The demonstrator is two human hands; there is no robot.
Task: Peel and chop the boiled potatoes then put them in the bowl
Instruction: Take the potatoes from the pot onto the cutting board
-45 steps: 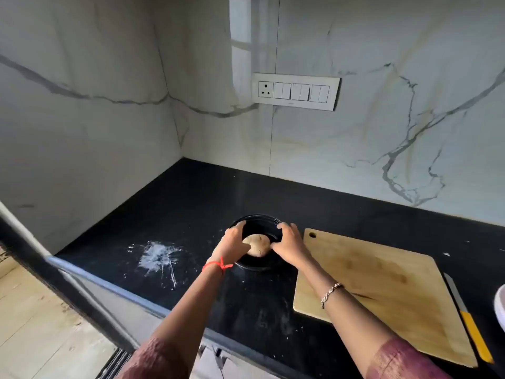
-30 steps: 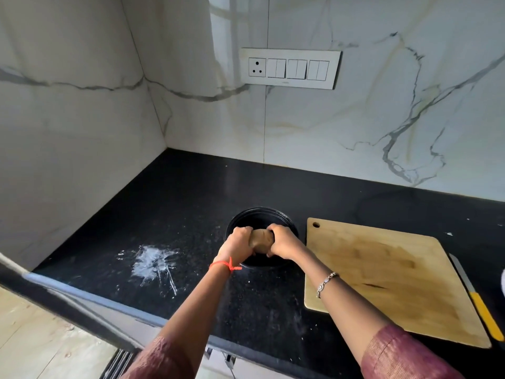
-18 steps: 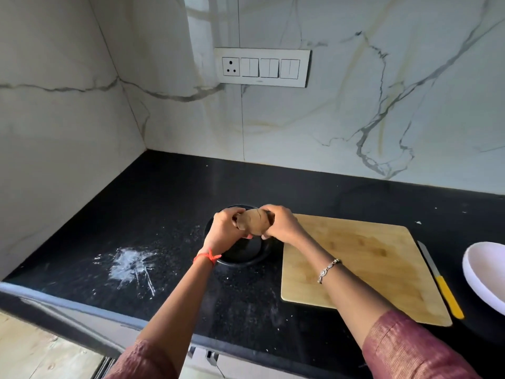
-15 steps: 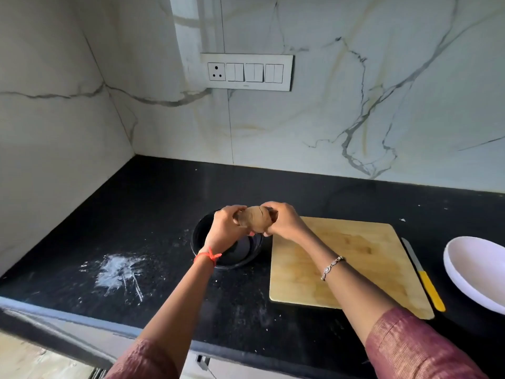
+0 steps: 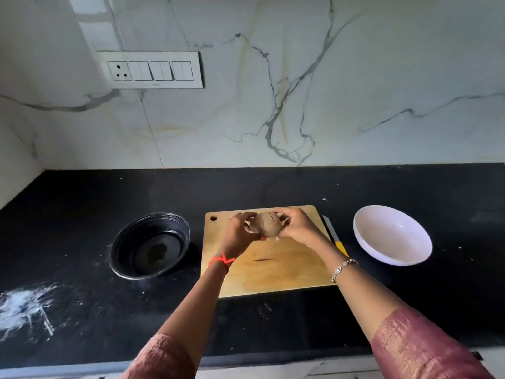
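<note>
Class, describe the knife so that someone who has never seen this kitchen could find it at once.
Start at the black counter and find the wooden cutting board in its middle. The knife lies flat between the board's right edge and the white bowl. It alone is long and thin, with a yellow handle.

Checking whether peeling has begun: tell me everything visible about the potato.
The potato is roundish and dull brown, skin on, with a few dark curved splits in it. The left hand and right hand grip it from either side, fingers curled round it, above the far part of the wooden cutting board.
</note>
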